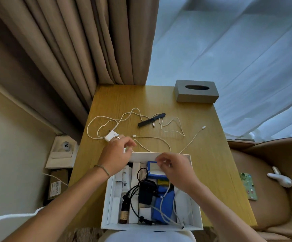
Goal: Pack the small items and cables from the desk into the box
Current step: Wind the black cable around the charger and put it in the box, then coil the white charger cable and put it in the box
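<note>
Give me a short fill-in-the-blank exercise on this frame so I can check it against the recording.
1. The black comb lies on the ____ desk.
2. The grey tissue box sits at the desk's far ____ corner.
3. Both hands hold a ____ cable over the white box.

Missing words: wooden; right; white

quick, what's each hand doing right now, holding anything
Left hand: fingers pinched on a white cable near the box rim.
Right hand: pinched on a white cable over the box.
</note>
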The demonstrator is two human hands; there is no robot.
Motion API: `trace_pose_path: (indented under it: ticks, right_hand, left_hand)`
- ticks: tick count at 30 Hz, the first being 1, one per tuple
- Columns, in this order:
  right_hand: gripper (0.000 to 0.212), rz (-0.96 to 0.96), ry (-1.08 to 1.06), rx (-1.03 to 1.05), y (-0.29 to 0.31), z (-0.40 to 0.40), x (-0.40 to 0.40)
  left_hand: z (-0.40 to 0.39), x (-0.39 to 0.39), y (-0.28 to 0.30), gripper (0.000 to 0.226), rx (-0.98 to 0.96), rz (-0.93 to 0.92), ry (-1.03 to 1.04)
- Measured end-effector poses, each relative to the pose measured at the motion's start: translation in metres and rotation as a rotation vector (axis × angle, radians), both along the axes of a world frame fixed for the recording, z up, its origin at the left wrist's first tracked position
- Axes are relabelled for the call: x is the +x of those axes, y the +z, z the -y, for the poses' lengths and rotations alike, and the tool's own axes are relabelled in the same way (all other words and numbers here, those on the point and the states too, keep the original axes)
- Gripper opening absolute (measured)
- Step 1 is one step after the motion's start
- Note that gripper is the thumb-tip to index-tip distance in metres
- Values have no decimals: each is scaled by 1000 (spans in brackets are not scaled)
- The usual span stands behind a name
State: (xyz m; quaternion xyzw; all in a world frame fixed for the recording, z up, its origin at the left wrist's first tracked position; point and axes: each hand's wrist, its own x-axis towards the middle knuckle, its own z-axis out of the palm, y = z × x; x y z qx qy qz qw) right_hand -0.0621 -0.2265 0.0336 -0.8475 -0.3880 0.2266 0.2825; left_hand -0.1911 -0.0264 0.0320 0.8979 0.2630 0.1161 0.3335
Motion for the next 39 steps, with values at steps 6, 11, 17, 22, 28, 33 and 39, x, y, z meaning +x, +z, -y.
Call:
trace_pose_path:
  ticks: [6, 11, 17, 22, 28, 33, 39]
  right_hand:
    - [16, -156, -109, 133, 32, -27, 64]
    - [17, -279, -169, 86, 12, -42, 108]
    - [24, -331, -198, -6, -23, -42, 140]
    - [23, -374, -202, -11, -50, -29, 154]
    - [24, -411, -235, -6, -72, -13, 165]
    - [26, -454, -270, -4, -82, -3, 169]
    - [26, -476, -289, 27, -87, 2, 169]
  left_hand:
    - [-19, 56, 1, 17, 21, -210, -41]
    - [-27, 91, -26, 21, 124, -447, -144]
    - [-20, 132, -67, 55, 386, -629, -431]
    - [-5, 168, -98, 84, 569, -600, -639]
    - [14, 190, -114, 85, 739, -459, -876]
    - [31, 198, -118, 56, 621, -579, -961]
    - [41, 202, -117, 24, 697, -649, -1113]
